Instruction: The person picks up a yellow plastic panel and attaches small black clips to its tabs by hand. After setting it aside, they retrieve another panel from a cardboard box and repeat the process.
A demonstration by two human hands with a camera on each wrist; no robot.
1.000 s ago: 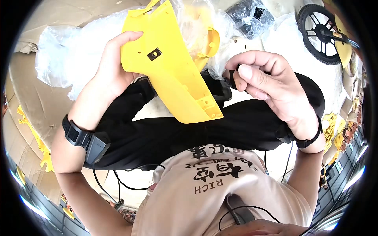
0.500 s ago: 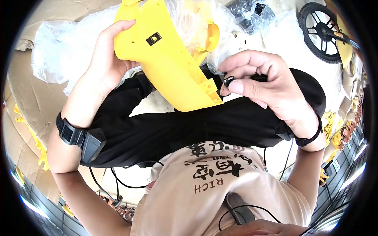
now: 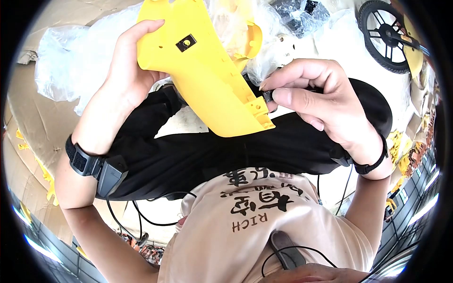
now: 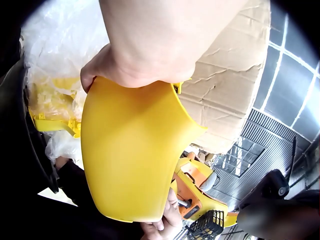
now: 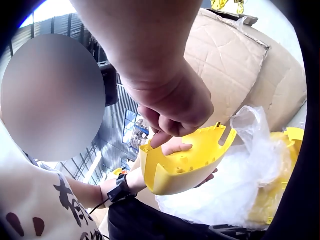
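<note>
A curved yellow plastic cover (image 3: 203, 85) is held up above the person's lap. The left hand (image 3: 130, 66) grips its wide upper end, thumb on the inner side with its ribs and bosses. A small black square insert (image 3: 186, 43) sits in the cover's inner face. Between thumb and index finger, the right hand (image 3: 325, 96) pinches a small black part (image 3: 268, 96) right at the cover's narrow end. In the left wrist view, the smooth outer side of the cover (image 4: 130, 150) hides most of the right hand's fingers. The small part's exact kind cannot be told.
Clear plastic bags (image 3: 66, 56) lie beyond the left hand. Other yellow parts (image 3: 255, 42) and a black item in plastic wrap (image 3: 302, 19) lie ahead. A black spoked wheel (image 3: 384, 37) stands at the far right; cardboard (image 3: 35, 113) covers the left floor.
The left hand has raised the yellow cover and shifted it slightly left. The right hand has turned the small black part in its fingertips and brought it to the cover's narrow end.
</note>
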